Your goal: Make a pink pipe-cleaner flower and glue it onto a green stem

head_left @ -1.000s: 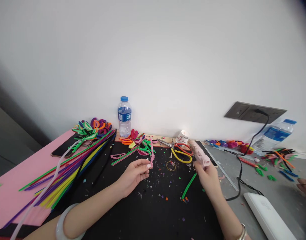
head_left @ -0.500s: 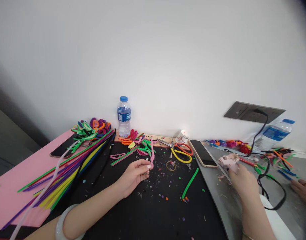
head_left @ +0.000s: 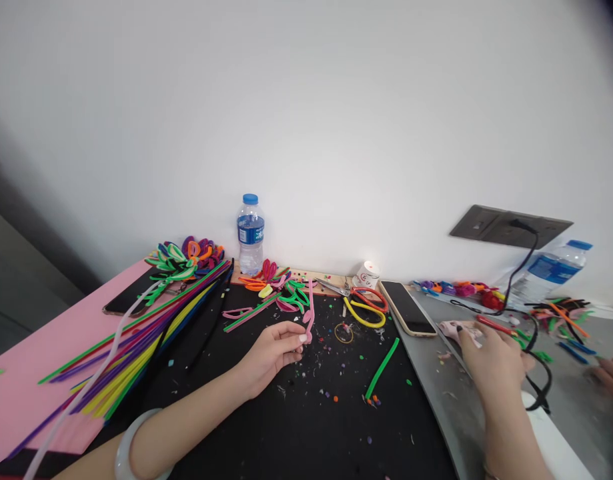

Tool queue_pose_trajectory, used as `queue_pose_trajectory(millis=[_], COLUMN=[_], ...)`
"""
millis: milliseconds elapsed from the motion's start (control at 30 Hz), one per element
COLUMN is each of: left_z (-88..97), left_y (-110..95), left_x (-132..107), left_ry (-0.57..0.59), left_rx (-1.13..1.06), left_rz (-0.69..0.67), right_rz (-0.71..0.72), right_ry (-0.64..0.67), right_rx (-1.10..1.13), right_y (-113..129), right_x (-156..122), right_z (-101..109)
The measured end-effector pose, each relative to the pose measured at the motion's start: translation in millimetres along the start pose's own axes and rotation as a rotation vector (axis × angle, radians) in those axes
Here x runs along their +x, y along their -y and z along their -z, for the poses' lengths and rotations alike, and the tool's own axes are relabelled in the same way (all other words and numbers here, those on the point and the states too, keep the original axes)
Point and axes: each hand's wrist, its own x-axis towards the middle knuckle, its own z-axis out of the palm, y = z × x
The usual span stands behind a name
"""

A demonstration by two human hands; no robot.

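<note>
My left hand (head_left: 273, 351) rests on the black mat (head_left: 286, 427) and pinches the lower end of a bent pink pipe cleaner (head_left: 311, 308), which stands upright from the fingertips. My right hand (head_left: 491, 363) is out to the right on the grey tabletop (head_left: 436, 387). Its fingers curl over the handle of a pink glue gun (head_left: 451, 328) that lies on the grey surface, nozzle pointing left. The gun's black cord (head_left: 539, 380) loops beside my right wrist.
A bundle of long coloured pipe cleaners (head_left: 136, 340) lies left on a pink sheet (head_left: 31, 353). Water bottle (head_left: 249, 235), scissors (head_left: 359, 297), phone (head_left: 407, 308) and a green stem (head_left: 381, 368) sit ahead. Another person's hand (head_left: 609, 373) is at the far right.
My right hand has carried the pink glue gun from above the mat rightward and lowered it onto the grey tabletop. The left hand has kept its hold, shifting slightly right.
</note>
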Motion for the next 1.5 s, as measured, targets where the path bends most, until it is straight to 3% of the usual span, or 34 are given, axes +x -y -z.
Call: queue_pose_trajectory(millis=[33, 100, 267, 367, 500, 667, 867, 1500], left_z=[-0.4, -1.6, -3.3, -2.5, -1.6, -1.1, -3.3, 2.4], left_y=[0.2, 0.1, 0.2, 2.6, 6.9, 9.8, 6.8, 6.1], left_x=[-0.5, -1.8, -3.1, -1.4, 1.6, 2.8, 0.2, 2.6], left_ry=[0.004, 0.003, -0.011, -0.001, 0.038, 0.111, 0.162, 0.167], left_rx=[0.021, 0.077, 0.211, 0.289, 0.401, 0.410, 0.416, 0.352], left_rz=[-0.003, -0.005, -0.009, -0.008, -0.009, -0.031, 0.025, 0.051], right_rz=[0.019, 0.128, 0.318, 0.308, 0.254, 0.169, 0.103, 0.015], right_ry=[-0.082, -0.035, 0.520, 0.830, 1.080, 1.092, 1.095, 1.158], right_rx=[0.048, 0.216, 0.769, 0.988, 1.161, 1.271, 1.318, 1.386], right_y=[11.7, 39.5, 113.2, 145.0, 169.1, 176.8, 166.8, 156.9], right_x=[-3.1, -11.8, -45.8, -65.3, -80.6, -88.6, -92.6, -92.7], right_z=[5.3, 15.0, 28.7, 27.4, 19.4, 12.5, 3.6, -2.5])
